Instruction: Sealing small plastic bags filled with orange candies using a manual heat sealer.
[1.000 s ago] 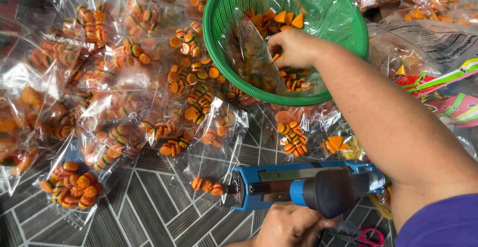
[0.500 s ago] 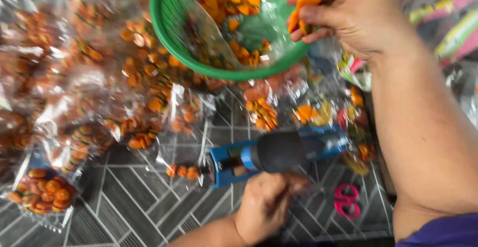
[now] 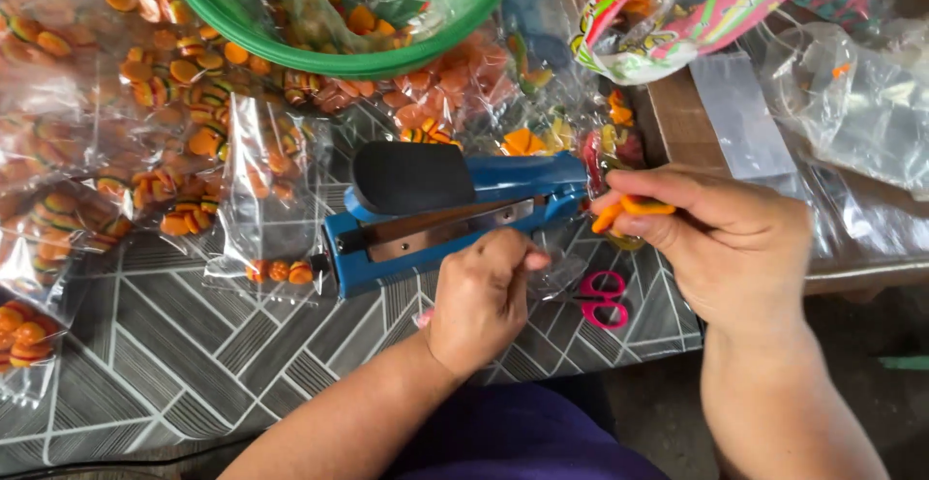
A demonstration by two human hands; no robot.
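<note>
My right hand (image 3: 733, 238) pinches a few orange candies (image 3: 634, 211) just right of a blue heat sealer (image 3: 447, 217) with a black handle. My left hand (image 3: 481, 296) sits in front of the sealer and grips the mouth of a small clear bag (image 3: 559, 277), which is mostly hidden by the fingers. A green basket (image 3: 339, 15) with loose orange candies and plastic stands at the top, behind the sealer.
Several clear bags of orange candies (image 3: 145, 132) cover the left of the patterned table (image 3: 194, 345). Pink scissors (image 3: 603, 298) lie near the front edge. Empty clear bags (image 3: 745, 117) and a colourful packet (image 3: 697, 15) lie on the right.
My right hand has come down from the green basket with orange candies to the right end of the sealer. My left hand has stayed in front of the sealer.
</note>
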